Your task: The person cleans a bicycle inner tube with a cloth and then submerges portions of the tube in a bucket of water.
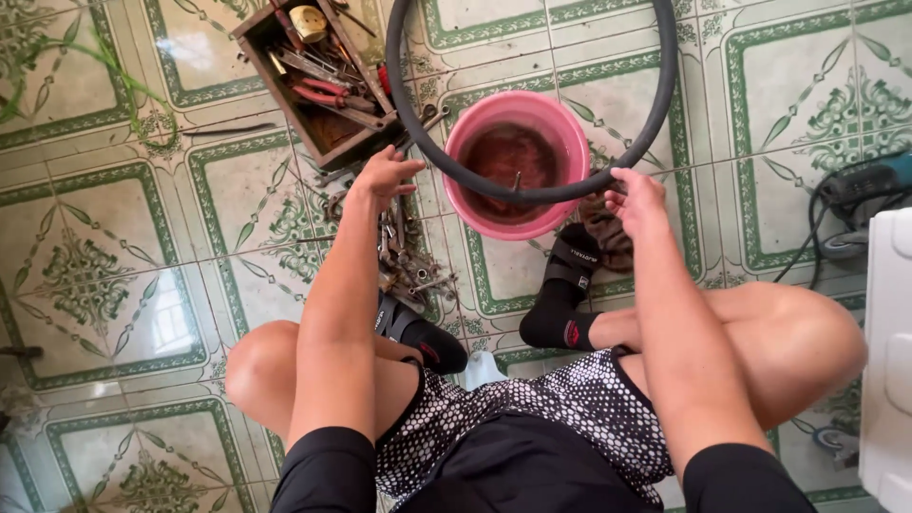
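A black rubber inner tube [655, 114] forms a big loop in front of me. Its lower arc runs across a pink basin [562, 133] of dark water on the tiled floor. A small valve stem sticks up from the tube over the water. My left hand [383, 175] grips the tube at the basin's left side. At the basin's right edge my right hand [634, 195] pinches the tube. I am squatting, with both knees and black socks in view below.
A wooden toolbox [318, 133] with pliers and wrenches sits at the upper left. Loose nuts and metal parts [408, 266] lie by my left foot. A brown rag [608, 242] lies beside the basin. A power tool with cable [860, 195] and a white box [888, 351] stand at right.
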